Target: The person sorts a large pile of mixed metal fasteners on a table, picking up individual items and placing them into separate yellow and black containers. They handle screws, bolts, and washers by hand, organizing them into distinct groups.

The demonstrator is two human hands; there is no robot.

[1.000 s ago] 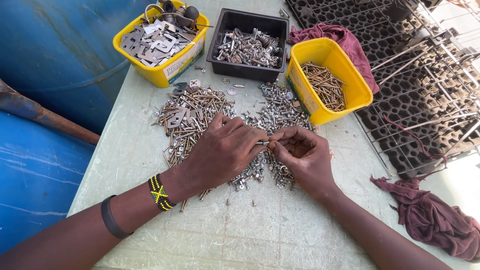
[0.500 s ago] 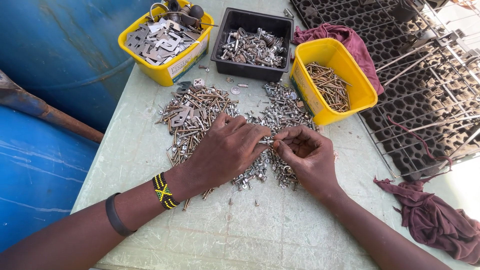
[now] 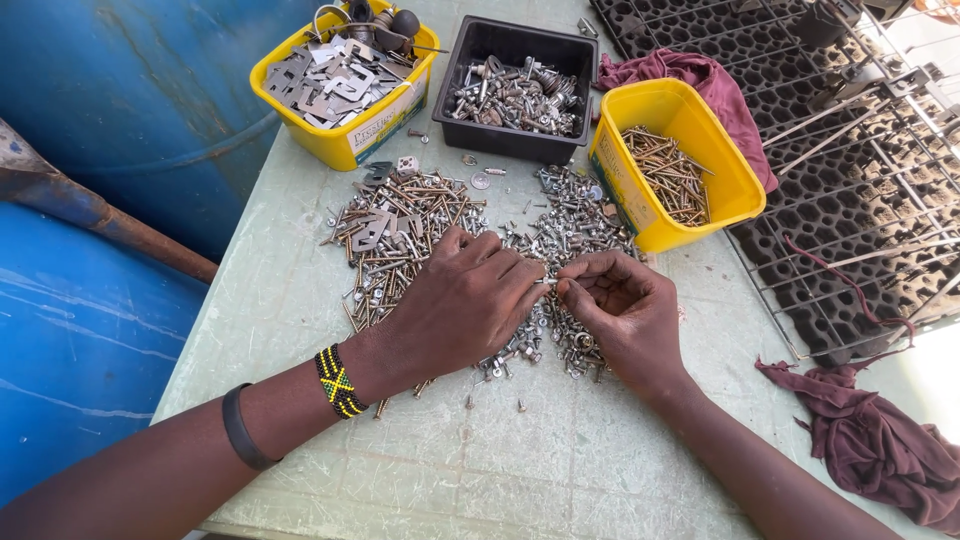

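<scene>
Head view: nearest, the left hand (image 3: 465, 310) lies palm down on a heap of mixed screws and bolts (image 3: 440, 225), fingers loosely curled. Its fingertips meet those of the right hand (image 3: 620, 315), and between them they pinch one small screw (image 3: 548, 282). The left forearm wears two bands: one black, one beaded. Beyond the heap stand three tubs: a yellow tub of flat plates (image 3: 345, 85), a black tub of bolts (image 3: 520, 90), and a yellow tub of screws (image 3: 670, 165). Two maroon rags lie on the pale green table (image 3: 560, 470), with blue drums to the left.
</scene>
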